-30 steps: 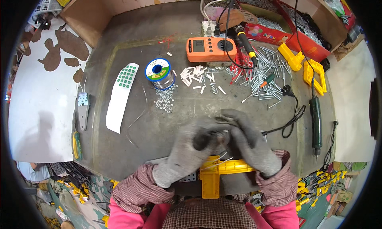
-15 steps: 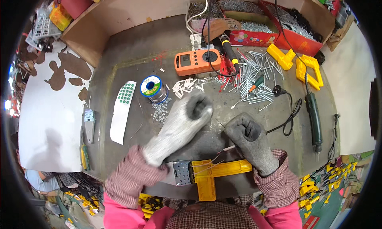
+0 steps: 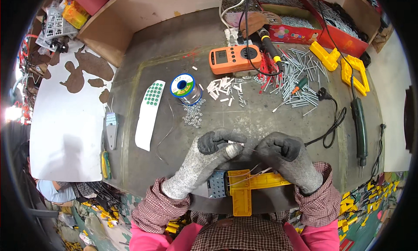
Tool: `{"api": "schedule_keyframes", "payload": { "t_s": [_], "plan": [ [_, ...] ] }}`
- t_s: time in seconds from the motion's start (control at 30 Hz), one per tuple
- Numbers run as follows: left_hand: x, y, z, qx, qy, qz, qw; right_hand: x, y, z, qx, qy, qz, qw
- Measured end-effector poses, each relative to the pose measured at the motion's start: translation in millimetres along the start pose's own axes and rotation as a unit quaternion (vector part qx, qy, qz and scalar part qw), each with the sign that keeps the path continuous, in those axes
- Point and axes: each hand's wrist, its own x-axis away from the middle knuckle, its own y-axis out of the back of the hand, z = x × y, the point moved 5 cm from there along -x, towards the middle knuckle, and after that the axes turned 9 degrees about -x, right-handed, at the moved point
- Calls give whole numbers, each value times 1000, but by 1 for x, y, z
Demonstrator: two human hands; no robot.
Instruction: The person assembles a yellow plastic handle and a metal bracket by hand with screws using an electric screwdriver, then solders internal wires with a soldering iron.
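Observation:
My left hand point(image 3: 207, 153), in a grey knitted glove with dark fingers, pinches a small white tube point(image 3: 235, 142) between thumb and forefinger. Close by on the right, my gloved right hand point(image 3: 285, 153) is closed on a thin wire point(image 3: 251, 149), whose tip points toward the tube. I cannot tell whether the two touch. Below both hands lies a yellow plastic handle housing point(image 3: 242, 201), with pale wires point(image 3: 249, 177) running across it. A perforated metal plate point(image 3: 216, 185) joins its left end, partly covered by my left wrist.
Beyond my hands are loose white tubes point(image 3: 223, 87), small nuts point(image 3: 192, 115), a solder spool point(image 3: 186, 89) and an orange meter point(image 3: 235, 59). Metal rods point(image 3: 300, 76) lie heaped behind. On the right is a dark green electric screwdriver point(image 3: 359, 129); farther left, a white strip with green dots point(image 3: 149, 116).
My left hand has come back from near the white tubes toward my right hand, and a white tube now shows in its fingers. The whole view has shifted slightly.

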Motion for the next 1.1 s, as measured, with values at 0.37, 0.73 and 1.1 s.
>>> {"api": "schedule_keyframes", "payload": {
  "t_s": [0.37, 0.73, 1.1],
  "plan": [
    [3, -3, -3, -45, -72, -21, 996, 0, 1, -2, 15, 5, 4, 1000],
    [-1, -16, -12, -337, -313, -74, 885, 0, -5, -13, -38, 9, 0, 999],
    [-9, -16, -15, -137, -145, 35, 979, 4, 2, 2, 127, 41, 50, 990]
  ]
}}
